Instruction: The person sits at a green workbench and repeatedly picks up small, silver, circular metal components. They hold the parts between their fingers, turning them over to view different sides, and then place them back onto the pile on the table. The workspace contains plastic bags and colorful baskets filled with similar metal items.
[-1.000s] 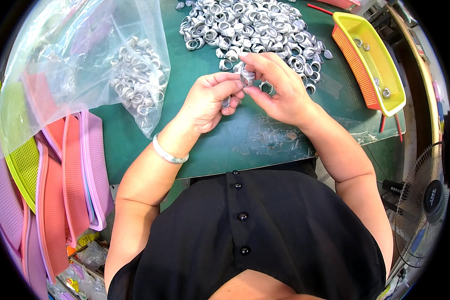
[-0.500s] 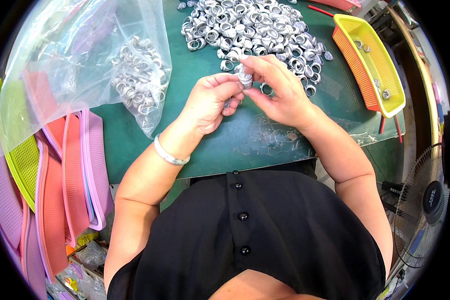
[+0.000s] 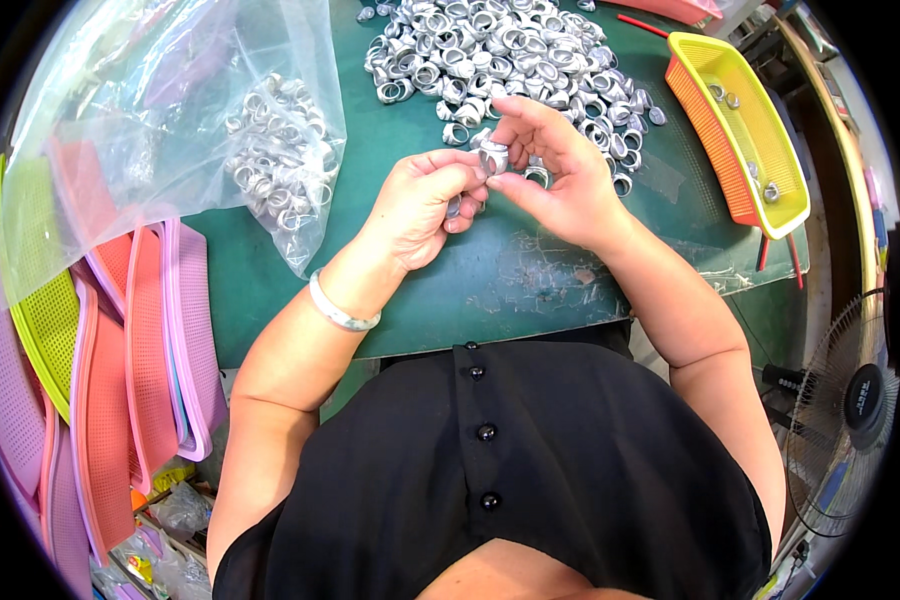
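Note:
My left hand (image 3: 418,205) pinches a silvery metal ring (image 3: 493,158) between thumb and fingertips, just in front of the ring pile. A second ring (image 3: 454,206) is tucked in its curled lower fingers. My right hand (image 3: 565,180) is beside the held ring, its fingers lifted and spread apart from the thumb. The right thumb tip is at the ring's lower edge; whether it touches cannot be made out. Beyond both hands lies a large heap of similar grey rings (image 3: 510,50).
A clear plastic bag (image 3: 190,110) with more rings lies at the left of the green table (image 3: 420,310). A yellow-orange basket (image 3: 678,60) with several rings stands at right. Stacked plastic baskets (image 3: 105,400) fill the left side; a fan (image 3: 850,410) stands at lower right.
My right fingers have lifted off the ring and opened. The ring in my left hand has turned, so its opening now shows. Both forearms are nearly still.

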Motion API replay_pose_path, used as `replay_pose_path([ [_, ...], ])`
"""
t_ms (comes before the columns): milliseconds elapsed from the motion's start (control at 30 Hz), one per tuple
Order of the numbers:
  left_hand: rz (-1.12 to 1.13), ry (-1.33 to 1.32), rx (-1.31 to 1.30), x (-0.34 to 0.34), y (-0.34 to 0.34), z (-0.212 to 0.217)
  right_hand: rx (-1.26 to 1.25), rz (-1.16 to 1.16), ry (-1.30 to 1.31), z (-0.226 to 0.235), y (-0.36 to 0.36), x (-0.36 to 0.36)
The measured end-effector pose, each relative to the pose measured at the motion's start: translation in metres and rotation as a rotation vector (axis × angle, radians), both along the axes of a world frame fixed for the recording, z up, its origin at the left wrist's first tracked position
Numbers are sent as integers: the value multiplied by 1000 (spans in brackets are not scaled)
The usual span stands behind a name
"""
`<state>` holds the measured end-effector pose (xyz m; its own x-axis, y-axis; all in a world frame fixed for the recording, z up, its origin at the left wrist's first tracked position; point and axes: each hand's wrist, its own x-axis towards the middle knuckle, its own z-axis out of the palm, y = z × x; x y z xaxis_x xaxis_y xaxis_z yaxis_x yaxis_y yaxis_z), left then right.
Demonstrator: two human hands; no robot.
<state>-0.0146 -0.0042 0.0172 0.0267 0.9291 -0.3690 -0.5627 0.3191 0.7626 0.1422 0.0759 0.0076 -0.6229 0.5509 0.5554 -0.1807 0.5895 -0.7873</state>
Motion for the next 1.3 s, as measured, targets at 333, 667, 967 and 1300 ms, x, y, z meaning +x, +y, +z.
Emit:
replay_pose_path([
  [333,0,-14,35,0,0,0,-267,141,87,-2,4,1],
  [667,28,3,59,1,0,1,-361,177,92,0,5,1],
  [967,33,-2,80,0,-1,0,-416,171,56,0,5,1],
  [1300,35,6,88,1,-1,1,-462,192,48,-1,5,2],
])
